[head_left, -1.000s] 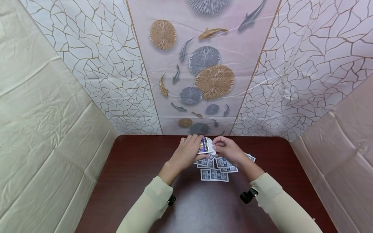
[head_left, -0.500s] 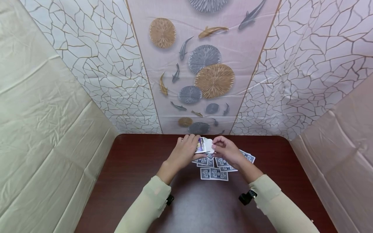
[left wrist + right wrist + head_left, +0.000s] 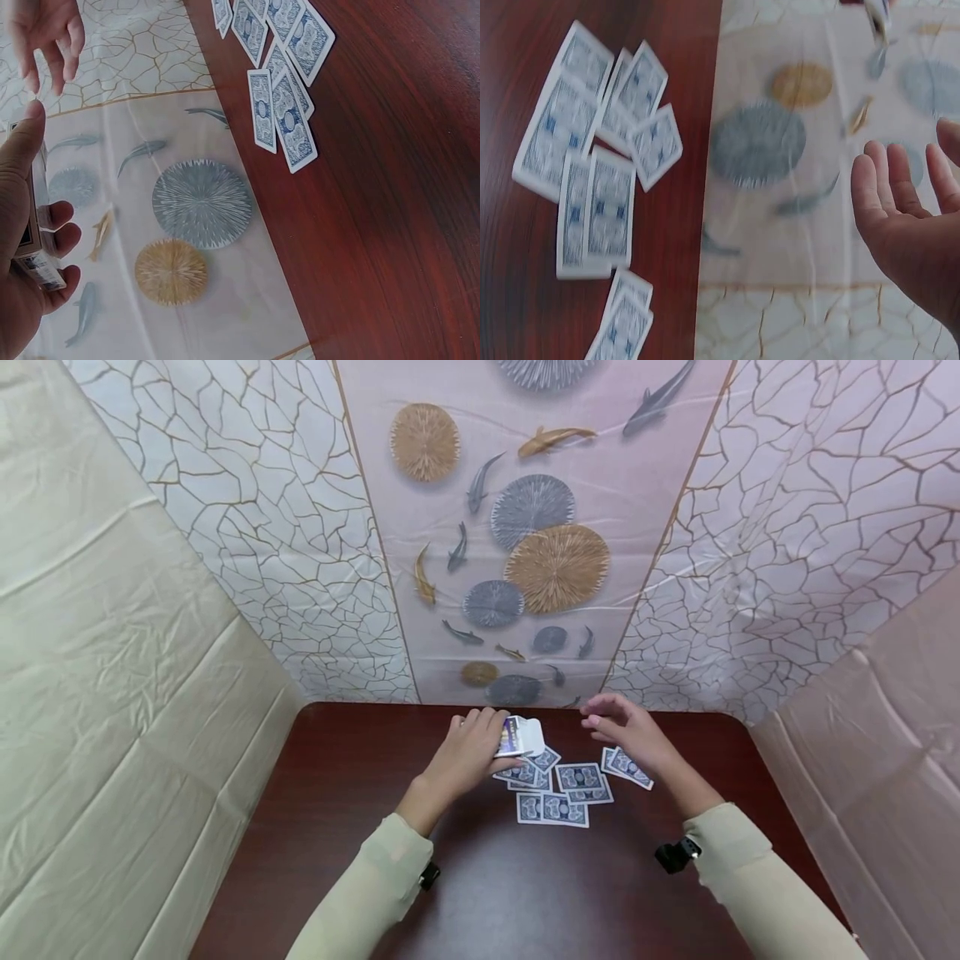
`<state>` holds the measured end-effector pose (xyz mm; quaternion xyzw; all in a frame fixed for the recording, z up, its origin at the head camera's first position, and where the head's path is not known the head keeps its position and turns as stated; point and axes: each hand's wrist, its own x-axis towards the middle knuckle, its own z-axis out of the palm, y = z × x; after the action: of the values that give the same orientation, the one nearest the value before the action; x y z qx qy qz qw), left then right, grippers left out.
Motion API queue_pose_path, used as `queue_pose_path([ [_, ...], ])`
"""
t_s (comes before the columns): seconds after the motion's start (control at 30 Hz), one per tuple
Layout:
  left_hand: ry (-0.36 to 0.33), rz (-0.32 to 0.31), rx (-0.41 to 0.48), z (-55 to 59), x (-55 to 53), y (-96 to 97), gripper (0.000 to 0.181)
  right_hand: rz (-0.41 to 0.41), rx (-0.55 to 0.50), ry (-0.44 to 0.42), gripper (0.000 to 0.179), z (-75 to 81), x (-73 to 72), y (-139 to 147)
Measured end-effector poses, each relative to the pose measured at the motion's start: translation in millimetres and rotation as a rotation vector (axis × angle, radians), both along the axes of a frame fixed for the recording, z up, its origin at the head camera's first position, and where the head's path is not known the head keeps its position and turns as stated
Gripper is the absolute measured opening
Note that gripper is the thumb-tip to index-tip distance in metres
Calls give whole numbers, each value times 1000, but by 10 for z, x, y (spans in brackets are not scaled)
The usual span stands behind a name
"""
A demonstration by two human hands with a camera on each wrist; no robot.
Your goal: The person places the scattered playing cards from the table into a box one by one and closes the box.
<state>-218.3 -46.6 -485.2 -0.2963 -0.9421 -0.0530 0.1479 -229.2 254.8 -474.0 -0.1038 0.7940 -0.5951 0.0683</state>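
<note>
My left hand (image 3: 461, 756) grips a playing-card box (image 3: 512, 737) with a purple and yellow label, held above the table. A white flap (image 3: 535, 737) sticks out from its right end. In the left wrist view, the thumb lies along one side of the box (image 3: 46, 271) and the fingertips wrap the other. To the right of the box my right hand (image 3: 628, 727) is raised, holding nothing; its fingers are loosely extended in the right wrist view. Below both hands, several blue-backed playing cards (image 3: 564, 810) lie face down in overlapping groups.
The dark red-brown table (image 3: 345, 810) ends at a patterned back cloth (image 3: 551, 568) with printed fish and round leaves. Beige quilted cloth panels (image 3: 150, 693) stand along the sides. Two cards (image 3: 628, 767) lie apart from the others, under the right forearm.
My right hand has let go of the box's flap end and moved right, away from it. The left hand still holds the box, slightly further left. The cards on the table lie unchanged.
</note>
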Motion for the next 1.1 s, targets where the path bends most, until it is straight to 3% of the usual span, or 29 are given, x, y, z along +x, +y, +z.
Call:
queue_pose_path([
  [0.2,-3,0,1,-28,5,-38,81,-63,278,145,32,-138,-48,285],
  [0.3,-5,-2,6,-30,12,-60,81,-82,379,148,32,-229,-64,403],
  [0.67,-18,-6,13,-31,39,-139,80,-150,582,59,38,-591,-91,661],
  [1.1,3,-20,6,-34,35,-161,78,-116,696,8,45,-981,-233,885],
])
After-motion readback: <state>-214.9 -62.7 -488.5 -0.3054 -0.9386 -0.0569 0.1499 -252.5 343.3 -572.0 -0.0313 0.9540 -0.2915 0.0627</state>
